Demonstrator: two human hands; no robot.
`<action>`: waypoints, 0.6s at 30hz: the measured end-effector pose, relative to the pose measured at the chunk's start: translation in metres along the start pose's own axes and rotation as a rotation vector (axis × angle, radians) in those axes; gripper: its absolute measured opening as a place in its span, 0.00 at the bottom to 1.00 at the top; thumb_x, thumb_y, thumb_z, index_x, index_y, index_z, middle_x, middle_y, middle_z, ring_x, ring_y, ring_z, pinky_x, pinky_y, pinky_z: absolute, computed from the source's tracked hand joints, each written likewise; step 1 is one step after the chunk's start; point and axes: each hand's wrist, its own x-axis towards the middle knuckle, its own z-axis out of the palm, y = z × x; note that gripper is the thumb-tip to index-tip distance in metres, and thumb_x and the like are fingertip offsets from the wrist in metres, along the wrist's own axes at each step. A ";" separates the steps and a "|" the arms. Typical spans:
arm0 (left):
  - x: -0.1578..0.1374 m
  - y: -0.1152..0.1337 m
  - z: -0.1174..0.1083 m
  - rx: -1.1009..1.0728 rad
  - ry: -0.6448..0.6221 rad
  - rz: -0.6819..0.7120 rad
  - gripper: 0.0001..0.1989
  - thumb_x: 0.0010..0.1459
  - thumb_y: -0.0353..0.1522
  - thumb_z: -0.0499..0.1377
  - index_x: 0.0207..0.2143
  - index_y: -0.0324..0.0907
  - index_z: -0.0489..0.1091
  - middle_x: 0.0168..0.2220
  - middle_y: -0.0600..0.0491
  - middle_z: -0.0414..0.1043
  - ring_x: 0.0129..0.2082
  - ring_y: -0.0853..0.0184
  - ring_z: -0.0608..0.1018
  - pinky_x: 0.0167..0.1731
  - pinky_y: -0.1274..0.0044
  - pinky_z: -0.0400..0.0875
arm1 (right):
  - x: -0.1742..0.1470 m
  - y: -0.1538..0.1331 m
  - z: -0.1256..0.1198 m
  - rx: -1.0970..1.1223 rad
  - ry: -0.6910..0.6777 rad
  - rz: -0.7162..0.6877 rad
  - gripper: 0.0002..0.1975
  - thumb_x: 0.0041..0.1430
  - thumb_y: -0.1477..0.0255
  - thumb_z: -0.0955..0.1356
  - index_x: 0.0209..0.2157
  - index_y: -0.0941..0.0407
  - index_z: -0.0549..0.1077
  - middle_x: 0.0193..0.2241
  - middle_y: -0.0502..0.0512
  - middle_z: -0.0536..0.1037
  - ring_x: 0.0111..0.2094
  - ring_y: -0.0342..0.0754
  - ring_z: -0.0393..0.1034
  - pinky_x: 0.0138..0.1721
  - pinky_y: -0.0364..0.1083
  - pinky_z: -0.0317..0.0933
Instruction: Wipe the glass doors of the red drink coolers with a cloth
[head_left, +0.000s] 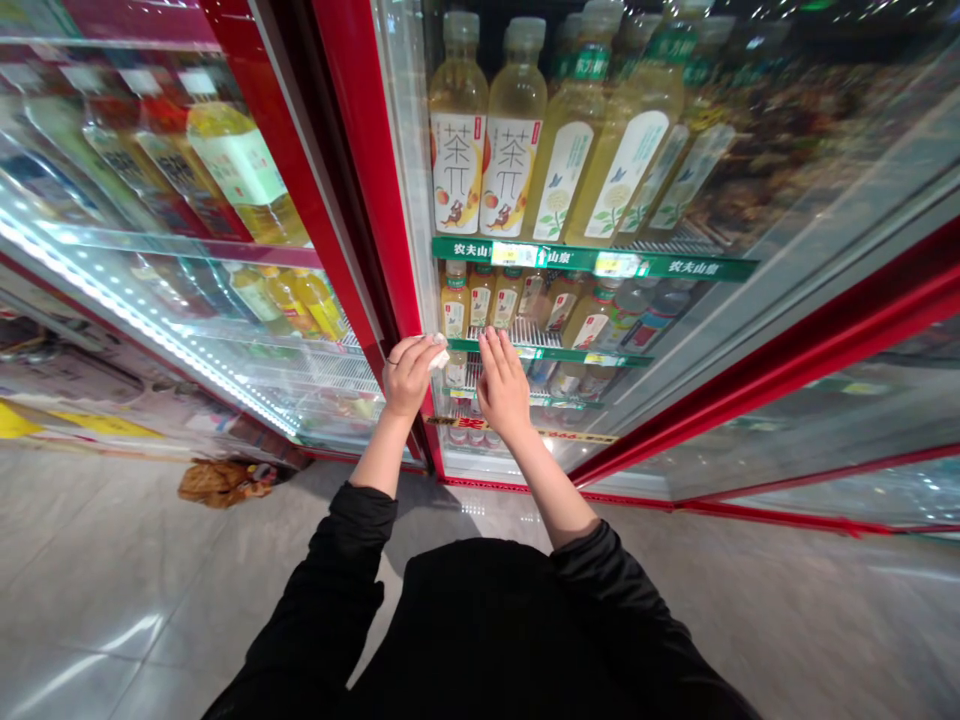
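Note:
My left hand (409,375) is closed on a crumpled white tissue (439,353), a ring on one finger. It is at the red door frame (358,130) beside the glass. To its right, my right hand (502,388) has its fingers stretched out and close together, seemingly against the glass door (810,110); I cannot tell whether it touches. Behind the glass stand bottles of pale tea, among them a white-labelled bottle (457,130) on the upper shelf and smaller bottles (480,298) below.
A second fridge (277,60) with lit shelves of bottles adjoins on the left. A brown bundle (217,482) lies on the grey tiled floor (90,600) at its foot. On the right, another red-framed glass panel (847,400) slants toward me.

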 end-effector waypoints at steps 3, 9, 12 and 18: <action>0.007 -0.012 -0.004 -0.005 0.041 -0.042 0.10 0.75 0.34 0.62 0.51 0.53 0.84 0.48 0.49 0.85 0.51 0.60 0.83 0.58 0.64 0.80 | -0.002 0.001 0.004 -0.030 0.015 0.020 0.47 0.68 0.83 0.59 0.82 0.51 0.35 0.81 0.56 0.56 0.82 0.55 0.45 0.80 0.65 0.54; 0.023 -0.002 0.006 0.009 0.175 -0.156 0.10 0.74 0.33 0.62 0.51 0.56 0.82 0.51 0.51 0.82 0.56 0.58 0.81 0.62 0.60 0.76 | -0.004 0.002 0.007 -0.019 0.008 0.033 0.49 0.68 0.83 0.59 0.81 0.48 0.30 0.81 0.54 0.53 0.82 0.57 0.45 0.80 0.66 0.55; 0.010 0.007 0.005 0.064 0.221 -0.141 0.10 0.75 0.32 0.60 0.51 0.53 0.81 0.48 0.50 0.82 0.53 0.59 0.81 0.58 0.61 0.79 | -0.005 0.004 0.008 -0.018 0.013 0.020 0.50 0.67 0.84 0.60 0.81 0.47 0.31 0.81 0.54 0.54 0.82 0.57 0.45 0.79 0.65 0.56; 0.002 0.006 -0.002 0.050 0.110 -0.040 0.09 0.73 0.33 0.64 0.50 0.53 0.83 0.46 0.50 0.85 0.49 0.60 0.84 0.54 0.65 0.81 | -0.006 0.004 0.016 -0.011 0.021 0.055 0.49 0.66 0.84 0.60 0.82 0.48 0.38 0.81 0.55 0.54 0.82 0.58 0.45 0.79 0.68 0.54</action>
